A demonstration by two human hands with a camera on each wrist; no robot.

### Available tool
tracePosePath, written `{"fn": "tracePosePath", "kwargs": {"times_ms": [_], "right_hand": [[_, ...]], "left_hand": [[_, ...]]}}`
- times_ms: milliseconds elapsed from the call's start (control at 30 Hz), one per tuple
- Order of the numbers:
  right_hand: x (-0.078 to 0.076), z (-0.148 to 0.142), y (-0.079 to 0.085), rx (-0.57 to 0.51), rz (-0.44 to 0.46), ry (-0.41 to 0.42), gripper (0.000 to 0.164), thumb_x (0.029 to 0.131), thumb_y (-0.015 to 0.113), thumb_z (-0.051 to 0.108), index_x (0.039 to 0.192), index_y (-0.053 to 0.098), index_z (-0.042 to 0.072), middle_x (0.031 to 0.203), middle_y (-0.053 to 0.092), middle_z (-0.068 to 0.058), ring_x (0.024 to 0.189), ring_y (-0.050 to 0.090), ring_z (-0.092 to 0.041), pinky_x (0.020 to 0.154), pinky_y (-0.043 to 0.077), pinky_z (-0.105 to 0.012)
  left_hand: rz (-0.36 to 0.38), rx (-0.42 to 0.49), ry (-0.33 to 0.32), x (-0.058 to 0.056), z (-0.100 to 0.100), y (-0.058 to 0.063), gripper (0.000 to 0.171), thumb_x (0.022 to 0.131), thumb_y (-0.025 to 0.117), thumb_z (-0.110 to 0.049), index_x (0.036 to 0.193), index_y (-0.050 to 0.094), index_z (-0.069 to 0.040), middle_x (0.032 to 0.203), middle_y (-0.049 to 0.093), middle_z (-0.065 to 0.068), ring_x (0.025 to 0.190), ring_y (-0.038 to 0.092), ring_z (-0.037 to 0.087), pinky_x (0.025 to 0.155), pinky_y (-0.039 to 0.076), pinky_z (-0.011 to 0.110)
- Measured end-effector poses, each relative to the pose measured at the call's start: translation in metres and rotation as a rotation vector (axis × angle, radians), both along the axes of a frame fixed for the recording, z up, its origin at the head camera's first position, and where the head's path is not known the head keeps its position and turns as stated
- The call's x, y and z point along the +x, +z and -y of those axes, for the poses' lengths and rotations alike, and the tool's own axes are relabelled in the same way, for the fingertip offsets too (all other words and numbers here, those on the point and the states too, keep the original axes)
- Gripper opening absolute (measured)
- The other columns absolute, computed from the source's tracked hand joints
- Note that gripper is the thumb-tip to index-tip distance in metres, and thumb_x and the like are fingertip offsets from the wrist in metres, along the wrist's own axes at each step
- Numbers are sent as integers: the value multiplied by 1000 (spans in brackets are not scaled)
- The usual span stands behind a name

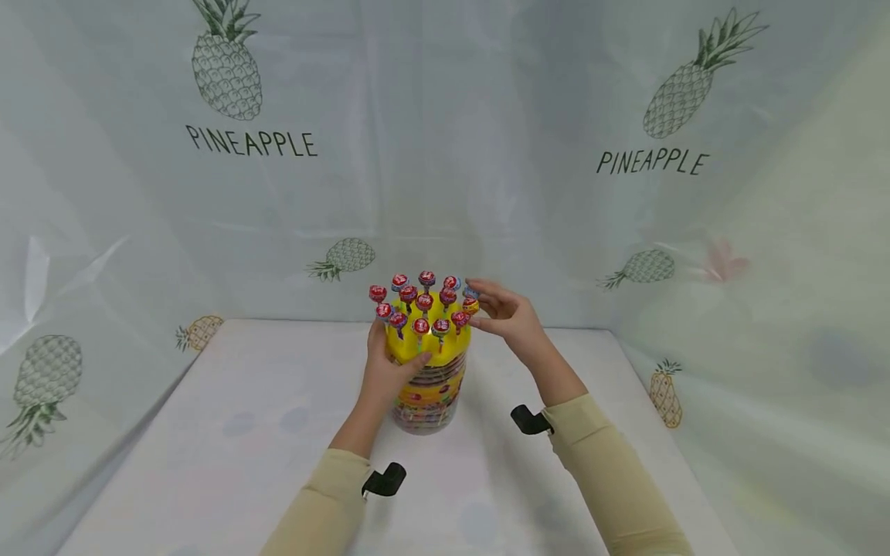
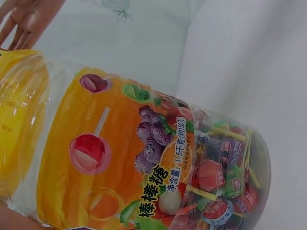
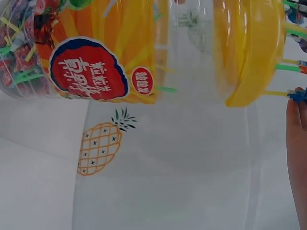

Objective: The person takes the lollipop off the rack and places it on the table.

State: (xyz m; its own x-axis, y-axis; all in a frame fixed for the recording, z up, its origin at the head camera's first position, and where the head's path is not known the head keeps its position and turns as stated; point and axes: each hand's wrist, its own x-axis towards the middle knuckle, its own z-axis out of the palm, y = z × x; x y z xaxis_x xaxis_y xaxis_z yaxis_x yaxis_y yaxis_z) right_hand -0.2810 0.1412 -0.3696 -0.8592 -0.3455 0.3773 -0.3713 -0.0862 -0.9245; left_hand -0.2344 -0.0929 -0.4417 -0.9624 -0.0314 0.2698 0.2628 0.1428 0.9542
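Note:
A clear plastic lollipop jar (image 1: 426, 394) stands upright on the table, with a yellow lid (image 1: 445, 351). Several lollipops (image 1: 425, 302) in red, blue and purple wrappers stick up from that lid. My left hand (image 1: 391, 371) grips the jar's upper left side, its thumb across the lid's front edge. To the right, my right hand (image 1: 511, 318) reaches to the outer lollipops, thumb and fingers apart around them. The right wrist view has fingertips touching a blue-wrapped lollipop (image 3: 297, 96) on a yellow stick. Inside the jar's bottom lie more wrapped lollipops (image 2: 216, 177).
A white table (image 1: 278, 432) bears the jar near its back edge. Behind it hangs a pale curtain (image 1: 452, 154) printed with pineapples. Each wrist carries a small black mount (image 1: 385, 479).

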Motion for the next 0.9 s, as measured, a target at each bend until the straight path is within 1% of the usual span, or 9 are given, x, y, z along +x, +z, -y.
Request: {"fn": "tracePosePath", "kwargs": {"times_ms": [100, 200, 267, 367, 433, 533, 700, 767, 900], "right_hand": [[-1, -3, 4, -55, -21, 4, 53, 86, 68, -8, 136, 52, -3, 144, 46, -8, 129, 46, -28, 105, 41, -31], [1, -8, 6, -124, -27, -23, 51, 87, 65, -12, 136, 55, 0, 144, 46, -9, 126, 50, -25, 98, 47, -32], [2, -13, 7, -157, -18, -42, 50, 87, 63, -13, 135, 56, 2, 144, 45, -9, 124, 52, -23, 95, 50, -32], [8, -25, 0, -161, 24, -75, 50, 88, 62, -13, 135, 56, 3, 143, 45, -10, 123, 54, -22, 94, 51, -31], [11, -31, -7, -150, 54, -94, 51, 88, 64, -12, 136, 56, 3, 142, 46, -10, 122, 55, -22, 94, 50, -31], [14, -38, -22, -123, 92, -128, 51, 86, 67, -10, 135, 57, 2, 139, 48, -12, 119, 57, -21, 94, 50, -29], [19, -43, -47, -35, 156, -185, 47, 86, 71, -3, 131, 61, 4, 133, 53, -10, 109, 60, -21, 91, 52, -28], [19, -42, -59, 15, 181, -195, 46, 86, 73, 1, 130, 63, 7, 131, 55, -7, 107, 60, -20, 89, 53, -28], [18, -41, -80, 77, 221, -182, 42, 86, 74, 6, 127, 65, 8, 130, 57, -9, 106, 63, -20, 89, 53, -29]], "left_hand": [[6, 6, 2, 2, 0, 1, 98, 81, 80, -36, 154, 16, -31, 154, 16, 3, 133, 35, 27, 109, 35, 49], [18, 6, 1, 3, 0, 2, 99, 81, 80, -35, 155, 14, -30, 155, 14, 4, 134, 34, 28, 110, 33, 49], [21, -1, 13, 3, 0, 3, 99, 82, 80, -36, 155, 14, -30, 155, 14, 4, 134, 35, 28, 111, 32, 49], [19, -12, 27, 2, -4, 1, 97, 82, 79, -38, 154, 15, -30, 154, 16, 3, 133, 36, 26, 111, 33, 48], [12, -5, 32, 2, -5, 1, 96, 82, 78, -39, 154, 16, -30, 152, 18, 3, 131, 37, 26, 111, 33, 48], [6, -1, 24, 2, -4, 1, 96, 82, 78, -41, 154, 15, -29, 153, 17, 4, 131, 38, 27, 110, 33, 49], [1, -4, 25, 2, -5, 2, 98, 82, 78, -42, 155, 14, -30, 156, 13, 4, 133, 36, 27, 111, 32, 49], [5, -1, 30, 1, -5, 1, 98, 81, 78, -43, 155, 13, -32, 156, 13, 2, 134, 35, 26, 112, 31, 48], [-3, 3, 22, -1, -4, -1, 99, 82, 78, -41, 155, 13, -34, 157, 11, 1, 135, 34, 25, 112, 30, 48]]}}
